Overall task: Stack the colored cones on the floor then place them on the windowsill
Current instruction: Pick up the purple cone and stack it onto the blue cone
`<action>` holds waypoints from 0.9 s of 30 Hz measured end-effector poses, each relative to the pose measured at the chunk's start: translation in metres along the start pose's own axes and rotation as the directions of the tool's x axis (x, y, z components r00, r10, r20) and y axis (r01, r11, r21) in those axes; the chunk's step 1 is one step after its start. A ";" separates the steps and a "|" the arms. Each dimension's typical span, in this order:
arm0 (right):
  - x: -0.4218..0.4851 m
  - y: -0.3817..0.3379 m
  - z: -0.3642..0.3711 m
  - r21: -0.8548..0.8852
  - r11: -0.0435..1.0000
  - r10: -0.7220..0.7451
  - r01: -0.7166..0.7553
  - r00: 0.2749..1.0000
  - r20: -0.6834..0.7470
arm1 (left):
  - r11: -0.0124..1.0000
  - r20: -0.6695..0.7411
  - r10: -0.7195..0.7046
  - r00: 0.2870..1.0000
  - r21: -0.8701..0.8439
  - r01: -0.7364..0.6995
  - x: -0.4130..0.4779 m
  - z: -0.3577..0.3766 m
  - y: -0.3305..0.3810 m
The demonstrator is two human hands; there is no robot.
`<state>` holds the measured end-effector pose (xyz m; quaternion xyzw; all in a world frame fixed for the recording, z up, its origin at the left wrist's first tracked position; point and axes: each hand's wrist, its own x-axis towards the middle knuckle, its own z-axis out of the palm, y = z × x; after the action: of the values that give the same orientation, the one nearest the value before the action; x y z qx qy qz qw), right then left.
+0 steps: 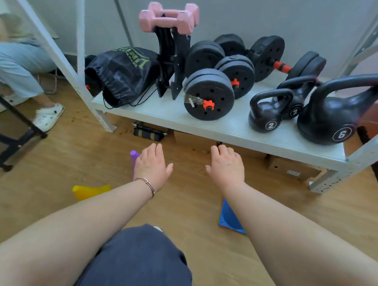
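Three cones show on the wooden floor. A purple cone stands partly hidden behind my left hand. A yellow cone lies on its side to the left of my left forearm. A blue cone lies under my right forearm, mostly hidden, with an orange edge at its base. Both hands reach forward, palms down, fingers spread, holding nothing. My right hand hovers over bare floor in front of the shelf.
A low white metal rack holds black dumbbells, kettlebells, pink dumbbells and a black bag. Cardboard boxes sit under it. A seated person's legs and a black frame are at the left.
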<state>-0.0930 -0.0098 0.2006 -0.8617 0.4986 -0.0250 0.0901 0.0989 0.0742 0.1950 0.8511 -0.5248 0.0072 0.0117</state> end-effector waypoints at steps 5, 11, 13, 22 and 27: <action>0.029 -0.038 0.029 0.011 0.999 -0.045 0.045 0.998 0.037 | 1.000 0.020 0.022 1.000 0.021 -0.023 0.007 0.026 -0.033; 0.076 -0.079 0.076 0.023 0.996 -0.088 0.086 0.989 0.116 | 0.986 0.051 -0.147 0.988 -0.071 0.150 0.042 0.063 -0.087; 0.094 -0.091 0.093 0.016 0.994 -0.107 0.106 0.984 0.141 | 0.970 0.087 -0.220 0.972 -0.089 0.228 0.051 0.082 -0.109; 0.171 -0.152 0.155 0.065 0.984 -0.179 0.168 0.950 0.254 | 0.939 0.250 -0.315 0.916 -0.055 0.338 0.093 0.158 -0.185; 0.213 -0.180 0.190 0.051 0.956 -0.286 0.289 0.879 0.383 | 0.971 0.391 -0.193 0.900 -0.055 0.232 0.115 0.200 -0.208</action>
<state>0.1931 -0.0809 0.0362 -0.9143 0.3379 0.1338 0.1786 0.3364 0.0592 -0.0043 0.8866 -0.4205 -0.1867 -0.0478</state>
